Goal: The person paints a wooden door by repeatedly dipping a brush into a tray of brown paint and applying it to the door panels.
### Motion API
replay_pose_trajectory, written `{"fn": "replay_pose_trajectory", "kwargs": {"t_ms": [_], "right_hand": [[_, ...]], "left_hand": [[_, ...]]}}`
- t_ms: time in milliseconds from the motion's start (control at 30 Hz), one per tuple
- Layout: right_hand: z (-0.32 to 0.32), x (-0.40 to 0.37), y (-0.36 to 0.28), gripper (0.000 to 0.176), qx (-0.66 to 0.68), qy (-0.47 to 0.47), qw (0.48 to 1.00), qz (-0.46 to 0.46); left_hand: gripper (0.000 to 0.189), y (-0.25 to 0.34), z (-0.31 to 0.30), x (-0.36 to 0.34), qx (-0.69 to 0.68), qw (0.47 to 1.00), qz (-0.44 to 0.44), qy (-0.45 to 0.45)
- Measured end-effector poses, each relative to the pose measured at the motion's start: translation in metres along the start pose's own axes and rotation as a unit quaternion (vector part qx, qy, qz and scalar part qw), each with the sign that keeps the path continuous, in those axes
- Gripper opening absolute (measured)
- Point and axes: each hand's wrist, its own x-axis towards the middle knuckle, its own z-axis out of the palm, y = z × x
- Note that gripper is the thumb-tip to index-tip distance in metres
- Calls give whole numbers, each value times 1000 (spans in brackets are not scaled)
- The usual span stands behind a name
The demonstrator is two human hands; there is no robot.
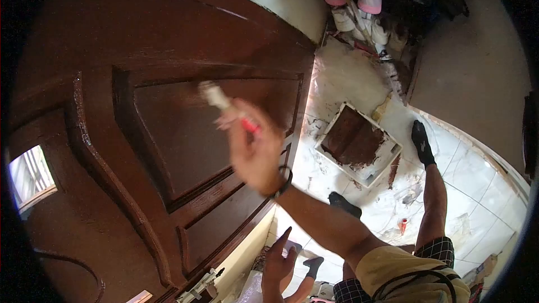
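My right hand (255, 148), with a dark band at the wrist, is closed around a paintbrush (216, 96), blurred by motion. Its pale head points up and left, and red shows between the fingers. The brush overlaps a recessed panel of a glossy dark brown panelled door (179, 134). Low in the view is my left hand (279, 264), index finger stretched out and thumb apart, with nothing visible in it. A grey flat object (293, 247) shows just behind those fingers. Right of the door, a white tray (373, 177) with brown paint in it lies on the floor.
Brown smears mark the white tiles (460, 213). A small red object (403, 225) lies near my feet. Shoes (368, 0) are piled at the top, beside a grey-brown panel (471, 78). Another socked foot (313, 265) shows at the bottom. The door has a small window opening (32, 177).
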Motion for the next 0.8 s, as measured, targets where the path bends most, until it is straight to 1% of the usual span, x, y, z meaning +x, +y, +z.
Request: {"fn": "replay_pose_trajectory", "kwargs": {"t_ms": [33,67,100,133,167,233,300,367,400,467,500,567,633,667,733,767,800], "right_hand": [[10,0,-23,23,62,2,998,11],[16,6,-41,24,124,-9,991,41],[21,10,-56,24,187,-22,980,72],[24,10,-64,25,248,-34,963,103],[21,11,-56,27,270,-37,952,139],[2,14,-17,31,312,-45,926,207],[-29,12,25,33,203,-15,953,224],[-62,2,75,32,136,38,967,212],[-74,5,80,32,94,53,972,209],[-75,11,73,28,-8,72,975,210],[-48,6,50,24,-107,32,991,69],[-10,4,13,24,-102,-14,994,-30],[14,11,-50,24,-59,-64,995,-48],[23,15,-68,24,3,-74,997,-30],[33,19,-88,25,127,-92,988,9],[34,20,-88,25,183,-78,978,55],[34,23,-88,26,239,-64,964,99]], "left_hand": [[58,-1,-2,-2,-6,1000,-2,-7],[58,-8,-1,-4,-2,1000,-23,-15],[57,-12,-1,-5,2,999,-44,-20],[57,-15,0,-7,8,999,-38,-15],[56,-18,0,-9,14,999,-32,-9],[56,6,-3,-5,28,999,37,25],[56,9,-1,-5,17,999,26,18],[56,9,3,-8,5,1000,24,18],[56,6,7,-11,-1,999,28,22],[56,5,8,-15,-6,999,34,27],[56,6,4,-20,-10,999,34,34],[55,3,-2,-25,-11,999,36,36],[55,5,-12,-26,8,998,52,44],[55,6,-14,-26,17,997,60,48],[56,6,-15,-27,-2,998,40,46],[56,5,-16,-28,-9,999,30,45],[56,10,-19,-28,27,998,46,42]]}}
